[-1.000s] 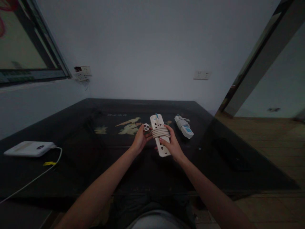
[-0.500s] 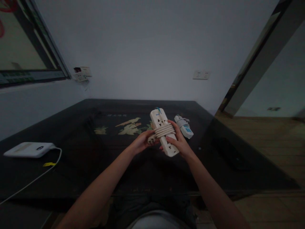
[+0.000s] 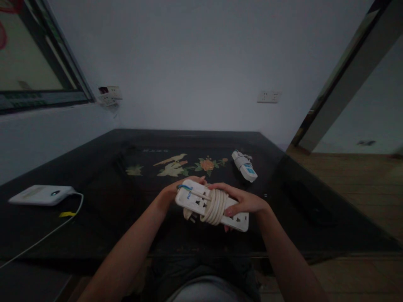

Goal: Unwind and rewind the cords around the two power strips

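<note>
I hold a white power strip (image 3: 192, 200) crosswise above the near edge of the dark table (image 3: 94, 209), its cream cable (image 3: 215, 205) coiled round its middle. My right hand (image 3: 244, 201) grips the strip from above, fingers curled over the coil. Behind the strip's left end sits my left hand (image 3: 168, 193), fingers closed against it; the plug (image 3: 189, 214) hangs just under that end. A blue tie shows at the left end.
A second, smaller white power strip (image 3: 244, 166) with a blue label lies at the back right. A white power bank (image 3: 40, 195) with a white cable (image 3: 47, 235) sits at the left. Painted flowers (image 3: 189, 164) decorate the tabletop. Wall sockets (image 3: 267, 97) behind.
The strip has swung from pointing away from me to lying sideways, and came closer and lower. My left hand brought the plug in under the strip's left end.
</note>
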Demonstrator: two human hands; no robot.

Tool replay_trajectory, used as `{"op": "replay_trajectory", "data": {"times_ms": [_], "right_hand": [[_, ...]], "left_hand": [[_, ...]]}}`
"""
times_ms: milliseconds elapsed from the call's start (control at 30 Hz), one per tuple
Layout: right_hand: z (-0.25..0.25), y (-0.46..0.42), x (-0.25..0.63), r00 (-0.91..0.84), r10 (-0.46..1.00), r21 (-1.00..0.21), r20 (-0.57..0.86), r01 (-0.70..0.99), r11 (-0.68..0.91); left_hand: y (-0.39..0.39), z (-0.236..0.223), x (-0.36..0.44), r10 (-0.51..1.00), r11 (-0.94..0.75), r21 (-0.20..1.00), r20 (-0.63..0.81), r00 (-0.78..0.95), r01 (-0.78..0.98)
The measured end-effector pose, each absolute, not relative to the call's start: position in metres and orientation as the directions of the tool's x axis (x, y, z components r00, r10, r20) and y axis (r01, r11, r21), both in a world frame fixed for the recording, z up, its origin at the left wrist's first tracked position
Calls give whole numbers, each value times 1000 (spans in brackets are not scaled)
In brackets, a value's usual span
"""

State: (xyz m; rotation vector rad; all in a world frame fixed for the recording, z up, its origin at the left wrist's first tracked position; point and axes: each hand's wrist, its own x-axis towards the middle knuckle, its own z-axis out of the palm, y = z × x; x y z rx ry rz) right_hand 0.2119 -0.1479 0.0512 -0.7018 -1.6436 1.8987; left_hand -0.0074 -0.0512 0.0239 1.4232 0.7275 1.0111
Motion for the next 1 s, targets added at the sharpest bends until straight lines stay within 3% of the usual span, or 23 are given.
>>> {"op": "replay_trajectory", "data": {"times_ms": [100, 200, 367, 467, 533, 667, 767, 900, 1000], "right_hand": [[54, -148, 208, -707, 706, -998, -29, -15, -56], [57, -149, 207, -677, 735, -999, -27, 1, -35], [57, -145, 216, -617, 785, -999, -51, 30, -41], [55, -140, 220, -534, 844, -999, -48, 13, -49], [54, -137, 220, -436, 900, -1000, -7, -6, -11], [55, -131, 220, -233, 968, -995, 96, -33, 90], [62, -126, 226, -131, 979, -987, 155, -53, 149], [85, -121, 236, -29, 973, -973, 227, -52, 225], [116, -124, 235, -36, 959, -958, 280, -70, 277]], "left_hand": [[-54, 39, -13, 736, 27, 999, -8, 677, -17], [-54, 52, -18, 721, 46, 999, -16, 692, -25], [-48, 62, -20, 879, -350, 935, 349, 326, -58], [-48, 61, -21, 830, -558, 829, 557, 32, 48], [-49, 60, -22, 781, -617, 775, 624, -13, 138], [-52, 58, -25, 670, -735, 606, 717, 192, 303], [-56, 58, -24, 595, -801, 479, 706, 385, 359], [-67, 63, -14, 573, -820, 363, 502, 648, 443], [-80, 70, 1, 596, -798, 328, 316, 738, 505]]}}
